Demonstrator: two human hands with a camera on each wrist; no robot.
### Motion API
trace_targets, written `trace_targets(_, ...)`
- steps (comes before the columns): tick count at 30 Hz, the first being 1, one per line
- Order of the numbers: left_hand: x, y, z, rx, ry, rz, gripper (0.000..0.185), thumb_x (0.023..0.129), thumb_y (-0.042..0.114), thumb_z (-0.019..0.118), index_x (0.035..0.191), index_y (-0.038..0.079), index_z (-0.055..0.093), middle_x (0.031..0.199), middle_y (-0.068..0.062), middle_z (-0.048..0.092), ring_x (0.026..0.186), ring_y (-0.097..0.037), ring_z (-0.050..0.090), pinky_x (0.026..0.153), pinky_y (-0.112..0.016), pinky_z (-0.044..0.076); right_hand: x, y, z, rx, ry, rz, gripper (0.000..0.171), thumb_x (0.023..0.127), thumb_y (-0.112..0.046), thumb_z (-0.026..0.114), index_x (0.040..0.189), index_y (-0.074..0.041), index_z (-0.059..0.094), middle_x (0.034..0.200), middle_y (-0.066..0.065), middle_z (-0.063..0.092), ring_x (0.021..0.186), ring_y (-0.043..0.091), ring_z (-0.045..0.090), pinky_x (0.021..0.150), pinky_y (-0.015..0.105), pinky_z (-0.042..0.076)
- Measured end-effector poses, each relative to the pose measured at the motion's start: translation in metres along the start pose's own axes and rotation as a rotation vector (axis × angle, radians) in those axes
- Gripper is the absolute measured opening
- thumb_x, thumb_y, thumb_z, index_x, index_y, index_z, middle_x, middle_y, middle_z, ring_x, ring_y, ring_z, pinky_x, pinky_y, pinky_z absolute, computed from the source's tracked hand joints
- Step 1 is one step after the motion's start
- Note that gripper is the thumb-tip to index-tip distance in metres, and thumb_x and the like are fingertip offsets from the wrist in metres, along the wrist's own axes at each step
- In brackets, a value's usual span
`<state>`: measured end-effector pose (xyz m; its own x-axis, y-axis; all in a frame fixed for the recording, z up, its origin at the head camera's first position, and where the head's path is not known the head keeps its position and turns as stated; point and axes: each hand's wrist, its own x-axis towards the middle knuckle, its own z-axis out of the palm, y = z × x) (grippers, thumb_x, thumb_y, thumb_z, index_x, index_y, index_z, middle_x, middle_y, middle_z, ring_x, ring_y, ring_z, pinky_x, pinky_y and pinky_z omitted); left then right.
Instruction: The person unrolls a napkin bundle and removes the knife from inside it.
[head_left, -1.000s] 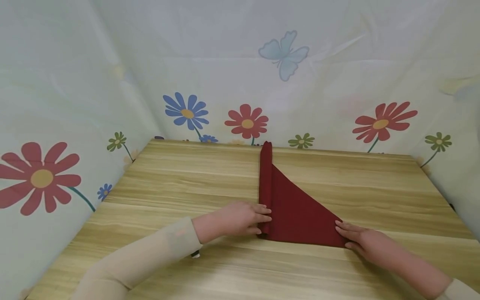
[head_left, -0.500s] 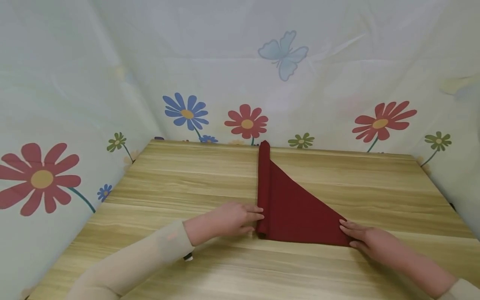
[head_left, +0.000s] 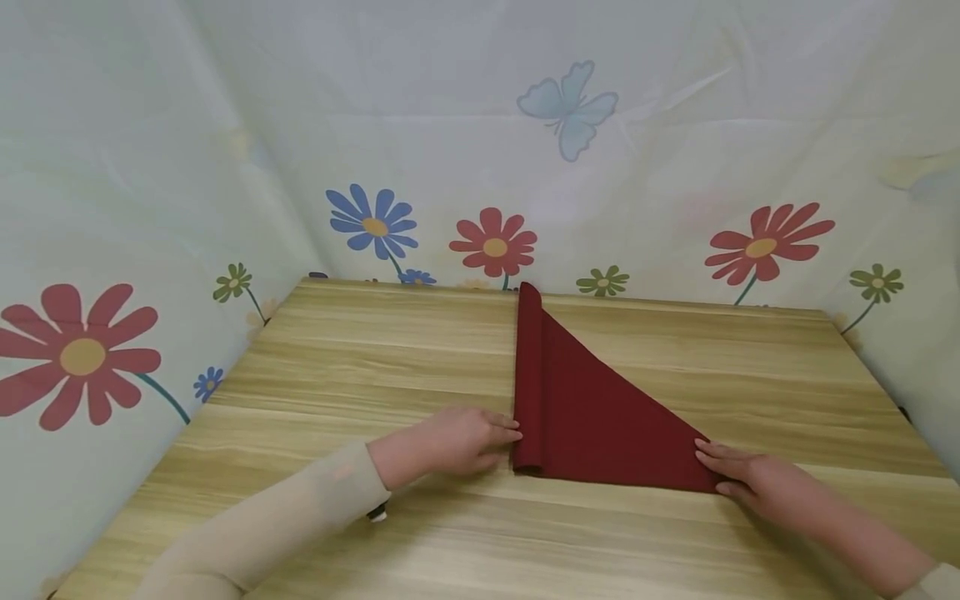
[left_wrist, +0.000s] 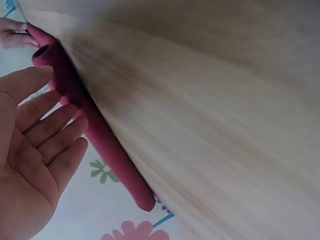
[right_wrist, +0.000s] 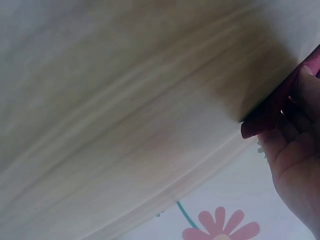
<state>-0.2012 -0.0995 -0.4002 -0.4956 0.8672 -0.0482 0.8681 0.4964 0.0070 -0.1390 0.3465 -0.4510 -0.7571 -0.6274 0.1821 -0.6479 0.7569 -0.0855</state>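
Flatly, triangular maroon cloth (head_left: pixel 592 417), rolled edge, wood-grain table (head_left: pixel 375 358)

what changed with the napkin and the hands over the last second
The left hand slid back toward the person's left, and the rolled edge of the dark red napkin went with it, unrolling a little. The right hand shifted to the right along with the napkin's pointed corner, fingertips on it. The napkin stays flat on the wooden table; neither hand let go.
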Motion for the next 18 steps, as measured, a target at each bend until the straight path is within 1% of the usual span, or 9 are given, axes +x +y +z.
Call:
trace_targets(3, 0.004, 0.001, -0.007, -0.019, -0.016, -0.002, 0.035, 0.101, 0.021, 0.065, 0.132, 0.008, 0.069, 0.136, -0.007, 0.070, 0.127, -0.021, 0.067, 0.106, -0.033, 0.055, 0.000, 0.000, 0.000, -0.001, 0.019, -0.007, 0.042, 0.083, -0.017, 0.082, 0.122, -0.005, 0.075, 0.131, 0.009, 0.073, 0.123, 0.002, 0.063, 0.091, 0.000, 0.042)
trace_targets(4, 0.005, 0.002, -0.009, -0.024, -0.023, -0.006, 0.034, 0.101, 0.022, 0.064, 0.132, 0.008, 0.069, 0.136, -0.007, 0.070, 0.127, -0.021, 0.067, 0.107, -0.033, 0.055, 0.000, -0.001, -0.001, -0.001, 0.013, -0.005, 0.042, 0.083, -0.017, 0.082, 0.122, -0.005, 0.075, 0.131, 0.010, 0.073, 0.123, 0.003, 0.064, 0.090, 0.002, 0.044)
trace_targets(7, 0.013, 0.008, -0.018, -0.033, -0.037, -0.014, 0.036, 0.103, 0.026, 0.063, 0.134, 0.009, 0.068, 0.137, -0.006, 0.069, 0.129, -0.020, 0.065, 0.110, -0.032, 0.053, 0.001, -0.003, -0.003, -0.005, -0.022, 0.011, 0.042, 0.084, -0.017, 0.081, 0.123, -0.004, 0.074, 0.130, 0.014, 0.072, 0.121, 0.009, 0.068, 0.087, 0.012, 0.052)
trace_targets(10, 0.023, 0.013, -0.022, -0.006, -0.057, -0.008, 0.043, 0.103, 0.035, 0.061, 0.140, 0.012, 0.064, 0.143, -0.004, 0.065, 0.137, -0.018, 0.059, 0.114, -0.030, 0.049, 0.002, -0.004, -0.004, -0.007, -0.051, 0.023, 0.042, 0.086, -0.018, 0.080, 0.125, -0.004, 0.074, 0.130, 0.016, 0.072, 0.119, 0.015, 0.070, 0.085, 0.023, 0.058)
trace_targets(14, 0.037, 0.018, -0.021, 0.033, -0.110, 0.009, 0.053, 0.103, 0.044, 0.058, 0.148, 0.016, 0.056, 0.153, -0.001, 0.057, 0.146, -0.017, 0.050, 0.120, -0.029, 0.042, 0.001, -0.005, -0.005, -0.015, -0.044, 0.023, 0.042, 0.085, -0.018, 0.080, 0.124, -0.004, 0.074, 0.129, 0.015, 0.072, 0.119, 0.014, 0.070, 0.084, 0.022, 0.057)
trace_targets(18, 0.044, 0.019, -0.013, 0.049, -0.174, 0.017, 0.059, 0.103, 0.049, 0.056, 0.152, 0.017, 0.051, 0.157, 0.001, 0.053, 0.151, -0.017, 0.044, 0.123, -0.029, 0.038, 0.002, -0.005, -0.005, -0.012, -0.042, 0.022, 0.041, 0.085, -0.018, 0.080, 0.124, -0.004, 0.074, 0.130, 0.016, 0.072, 0.118, 0.016, 0.071, 0.084, 0.023, 0.058)
